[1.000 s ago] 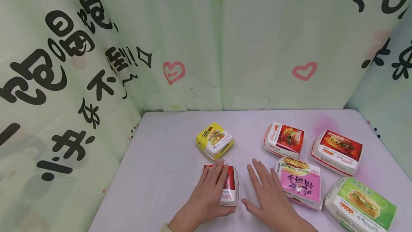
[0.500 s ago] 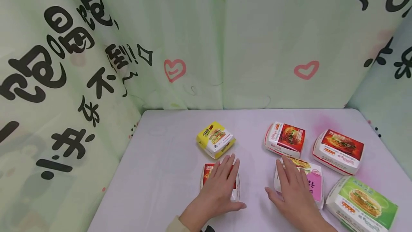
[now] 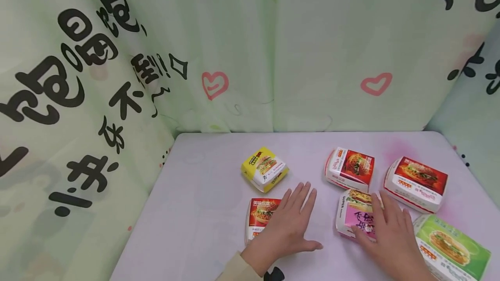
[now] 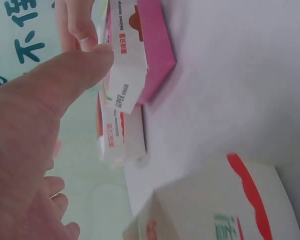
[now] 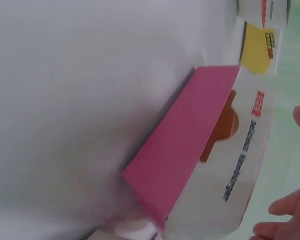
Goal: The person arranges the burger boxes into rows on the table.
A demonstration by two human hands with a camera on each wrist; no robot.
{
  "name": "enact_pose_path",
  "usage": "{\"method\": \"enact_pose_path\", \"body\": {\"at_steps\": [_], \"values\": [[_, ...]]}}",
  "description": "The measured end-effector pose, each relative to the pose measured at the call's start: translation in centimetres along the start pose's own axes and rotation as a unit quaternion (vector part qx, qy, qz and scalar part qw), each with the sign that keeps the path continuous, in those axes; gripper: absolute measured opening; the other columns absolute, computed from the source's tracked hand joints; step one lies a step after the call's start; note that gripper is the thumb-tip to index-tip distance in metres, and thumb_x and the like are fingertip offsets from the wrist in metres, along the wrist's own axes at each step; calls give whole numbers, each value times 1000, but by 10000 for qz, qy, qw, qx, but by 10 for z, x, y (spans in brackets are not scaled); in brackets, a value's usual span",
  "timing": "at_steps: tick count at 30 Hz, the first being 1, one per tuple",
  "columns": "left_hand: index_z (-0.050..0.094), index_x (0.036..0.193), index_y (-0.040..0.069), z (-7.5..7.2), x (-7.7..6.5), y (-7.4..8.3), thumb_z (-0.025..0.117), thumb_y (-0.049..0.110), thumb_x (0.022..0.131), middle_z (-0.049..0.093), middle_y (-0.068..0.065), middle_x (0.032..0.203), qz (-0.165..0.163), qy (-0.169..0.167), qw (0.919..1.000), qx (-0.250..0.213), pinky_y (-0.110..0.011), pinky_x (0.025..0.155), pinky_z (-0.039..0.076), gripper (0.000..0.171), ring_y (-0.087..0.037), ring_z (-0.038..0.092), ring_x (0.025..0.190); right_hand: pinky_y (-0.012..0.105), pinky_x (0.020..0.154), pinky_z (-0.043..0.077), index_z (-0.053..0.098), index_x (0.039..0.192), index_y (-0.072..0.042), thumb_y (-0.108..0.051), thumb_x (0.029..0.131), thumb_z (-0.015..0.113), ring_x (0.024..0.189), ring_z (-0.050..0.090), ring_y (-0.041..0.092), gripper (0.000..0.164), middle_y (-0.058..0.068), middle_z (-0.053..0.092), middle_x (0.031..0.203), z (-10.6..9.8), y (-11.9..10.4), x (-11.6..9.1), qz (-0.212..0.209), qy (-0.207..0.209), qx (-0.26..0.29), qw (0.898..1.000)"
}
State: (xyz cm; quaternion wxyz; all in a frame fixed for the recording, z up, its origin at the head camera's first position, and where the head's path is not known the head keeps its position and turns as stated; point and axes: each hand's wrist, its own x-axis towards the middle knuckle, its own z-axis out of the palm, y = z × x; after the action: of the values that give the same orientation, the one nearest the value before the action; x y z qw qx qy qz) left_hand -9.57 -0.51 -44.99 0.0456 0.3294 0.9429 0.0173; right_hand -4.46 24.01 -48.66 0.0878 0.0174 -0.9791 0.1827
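Note:
In the head view my left hand (image 3: 287, 225) is held over the right part of a small red-and-white burger box (image 3: 261, 218), fingers straight and thumb spread. My right hand (image 3: 396, 240) reaches over the right side of a pink-and-white burger box (image 3: 357, 214), its fingers extended and slightly apart. From the right wrist view, the side of that pink burger box (image 5: 190, 150) shows, with fingertips (image 5: 290, 212) raised off to its right. The left wrist view has my left thumb (image 4: 75, 75) stretched out above the table. Neither hand grips anything; whether the right one touches the box is unclear.
A yellow burger box (image 3: 264, 169) lies behind the left red one. Two more red-and-white boxes (image 3: 349, 169) (image 3: 416, 183) stand at the back right, and a larger green box (image 3: 453, 246) at the front right. Curtains (image 3: 312, 55) rise behind the table (image 3: 195, 211).
Both hands have moved rightward. My left hand has slid off the middle of the red box, uncovering its left part; my right hand has passed from the bare table onto the pink box.

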Motion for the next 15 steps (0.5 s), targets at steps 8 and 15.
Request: {"method": "enact_pose_path", "body": {"at_steps": [8, 15], "values": [[5, 161, 19, 1, 19, 20, 66, 76, 74, 5, 0, 169, 195, -35, 9997, 162, -35, 126, 12, 120, -17, 1, 156, 50, 118, -25, 10, 155, 6, -54, 86, 69, 149, -1, 45, 109, 30, 9, 158, -2, 16, -5, 41, -184, -207, 9996], [2, 160, 21, 4, 36, 38, 66, 74, 75, 3, 2, 168, 340, -241, 9988, 259, -31, 126, 13, 119, -14, 0, 156, 45, 115, -29, 14, 154, 8, -53, 78, 76, 148, -1, 46, 115, 30, 7, 158, -3, 23, -7, -58, -465, -360, 9983]]}}
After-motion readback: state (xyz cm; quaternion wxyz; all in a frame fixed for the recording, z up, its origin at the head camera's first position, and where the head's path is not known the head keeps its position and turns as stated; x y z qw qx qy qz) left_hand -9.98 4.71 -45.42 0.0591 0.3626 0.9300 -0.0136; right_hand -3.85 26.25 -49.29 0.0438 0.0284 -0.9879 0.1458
